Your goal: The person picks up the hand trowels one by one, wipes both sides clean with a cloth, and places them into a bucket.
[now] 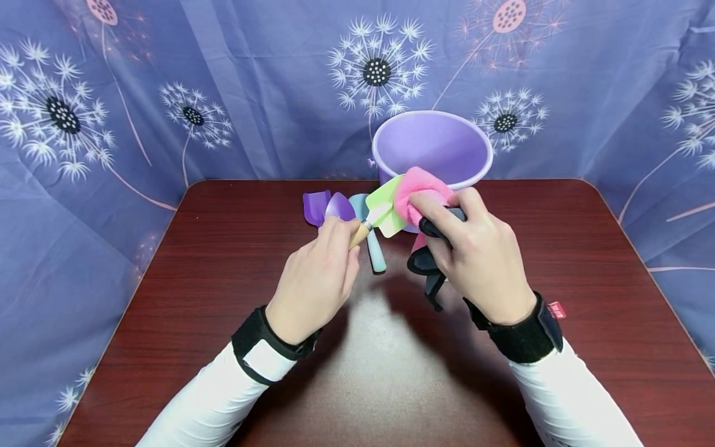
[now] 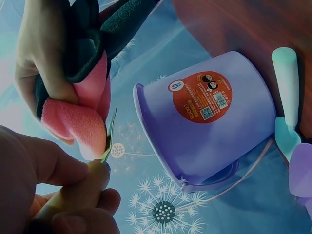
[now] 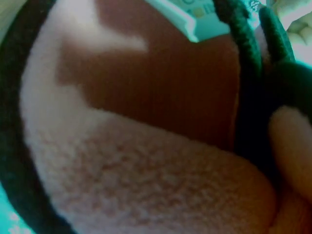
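Note:
My left hand (image 1: 318, 273) grips the wooden handle of a small garden trowel (image 1: 385, 211) with a light green blade. Held in my right hand (image 1: 486, 261) is a pink fleecy cloth (image 1: 420, 186) with black edging. The cloth is folded over the far end of the green blade, partly hiding it. In the left wrist view, the cloth (image 2: 78, 124) bunches around the blade's tip, just beyond my left thumb. Cloth fills most of the right wrist view, where the trowel is not seen.
A purple bucket (image 1: 377, 152) stands at the table's back edge, behind the cloth. Left of it lie a square purple shovel (image 1: 316, 206), a pointed purple trowel (image 1: 340, 207) and a teal trowel (image 1: 377, 253). A patterned blue curtain (image 1: 268, 93) hangs around the dark red table (image 1: 223, 267).

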Action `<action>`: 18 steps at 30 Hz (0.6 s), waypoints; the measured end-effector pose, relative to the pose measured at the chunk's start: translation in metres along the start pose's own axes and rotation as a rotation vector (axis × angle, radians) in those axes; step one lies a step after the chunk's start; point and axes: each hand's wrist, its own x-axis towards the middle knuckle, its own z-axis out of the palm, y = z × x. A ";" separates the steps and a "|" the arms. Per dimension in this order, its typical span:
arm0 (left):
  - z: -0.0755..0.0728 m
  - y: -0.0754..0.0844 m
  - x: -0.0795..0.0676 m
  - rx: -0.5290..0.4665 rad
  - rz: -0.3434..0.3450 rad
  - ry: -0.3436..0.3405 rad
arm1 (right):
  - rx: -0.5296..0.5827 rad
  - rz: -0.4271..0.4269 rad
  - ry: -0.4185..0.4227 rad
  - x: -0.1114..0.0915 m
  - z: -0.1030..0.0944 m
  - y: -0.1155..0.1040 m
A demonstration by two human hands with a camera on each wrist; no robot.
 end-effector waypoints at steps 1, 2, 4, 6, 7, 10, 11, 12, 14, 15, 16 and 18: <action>0.000 0.000 0.000 0.003 0.002 0.000 | 0.010 -0.006 -0.012 0.000 0.001 -0.002; 0.000 0.000 0.000 0.007 0.005 -0.001 | 0.019 -0.012 -0.025 0.000 0.001 -0.003; 0.001 0.000 0.000 0.015 0.008 -0.003 | 0.038 -0.024 -0.049 -0.001 0.003 -0.006; 0.001 0.000 0.000 0.022 0.008 -0.003 | 0.053 -0.034 -0.067 -0.001 0.004 -0.009; 0.001 0.000 0.000 0.023 0.009 -0.002 | 0.061 -0.037 -0.073 -0.002 0.004 -0.010; 0.002 -0.001 0.000 0.023 0.012 -0.002 | 0.082 -0.054 -0.075 -0.002 0.005 -0.013; 0.002 -0.001 0.000 0.024 0.014 -0.002 | 0.089 -0.063 -0.072 -0.002 0.005 -0.013; 0.002 -0.001 -0.001 0.024 0.017 -0.002 | 0.096 -0.073 -0.069 -0.002 0.005 -0.014; 0.002 -0.002 0.000 0.026 0.021 -0.003 | 0.108 -0.096 -0.066 -0.002 0.005 -0.015; 0.002 -0.002 0.000 0.026 0.024 -0.003 | 0.110 -0.107 -0.066 -0.002 0.005 -0.015; 0.002 -0.002 0.000 0.026 0.026 -0.002 | 0.112 -0.117 -0.068 -0.001 0.005 -0.015; 0.001 -0.003 0.000 0.026 0.029 0.001 | 0.108 -0.131 -0.080 -0.001 0.005 -0.015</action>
